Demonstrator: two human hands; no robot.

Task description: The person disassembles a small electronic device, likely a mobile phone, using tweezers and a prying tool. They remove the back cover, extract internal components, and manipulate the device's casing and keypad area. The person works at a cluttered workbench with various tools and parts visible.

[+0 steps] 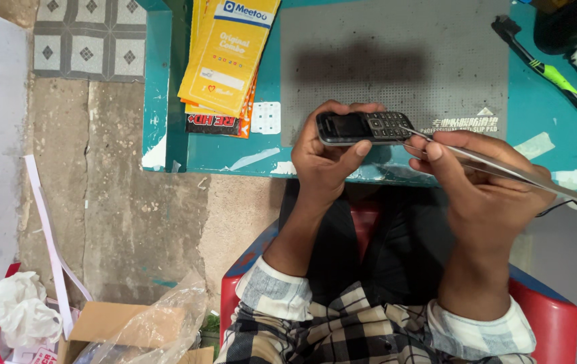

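- the left hand [325, 158] gripped a small dark keypad phone [364, 128], fingers curled round its far edge and thumb pressed along the near edge; the phone lay sideways, face up, held just above the near edge of the teal table [537, 108].
- the right hand [480, 182] pinched metal tweezers [504, 170] between thumb and fingers — their fine tip touched the keypad end of the phone, the long blades running back to the right.
- a grey perforated mat [396, 54] lay on the table behind the phone.
- a stack of yellow packets [228, 54] sat at the table's left end, a small white card [265, 118] just beside it.
- a green-and-black tool [551, 74] lay well apart at the right.
- below, a red chair [551, 323] — checked sleeves at both wrists.
- on the floor at left: a cardboard box [110, 323], a clear bag [160, 323], crumpled white paper [22, 307].
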